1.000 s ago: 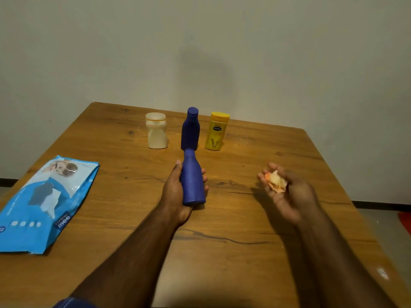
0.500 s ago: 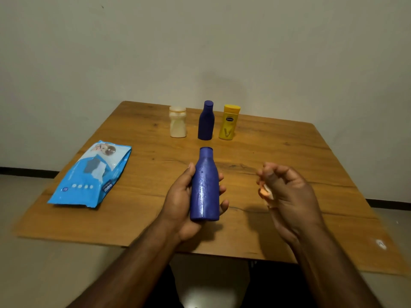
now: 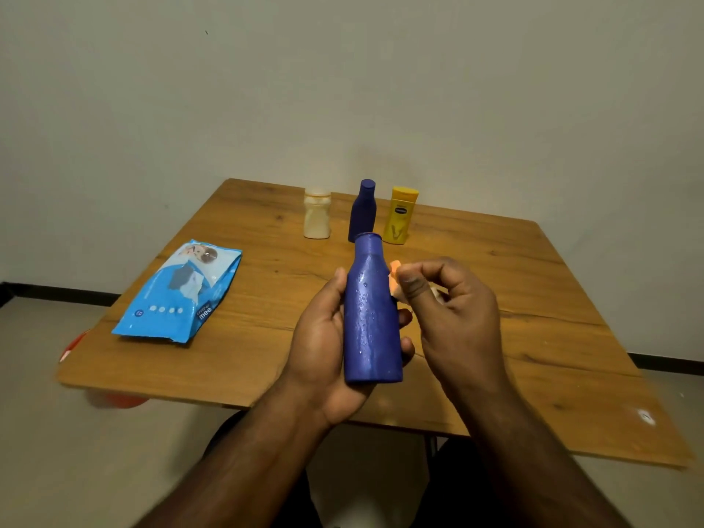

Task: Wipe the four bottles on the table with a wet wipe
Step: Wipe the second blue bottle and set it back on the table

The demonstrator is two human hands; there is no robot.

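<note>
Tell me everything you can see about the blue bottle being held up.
The blue bottle is matte dark blue, likely plastic, with a narrow neck widening into a straight body, dotted with water droplets. It is off the table, roughly upright, gripped in the left hand. The right hand pinches a crumpled wipe beside its shoulder.

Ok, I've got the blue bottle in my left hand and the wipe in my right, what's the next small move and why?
Probably press the wet wipe onto the blue bottle near its shoulder and drag it down. The right hand pinches the wipe right beside the neck, the left hand holds the bottle upright, and droplets show on its front.
</note>
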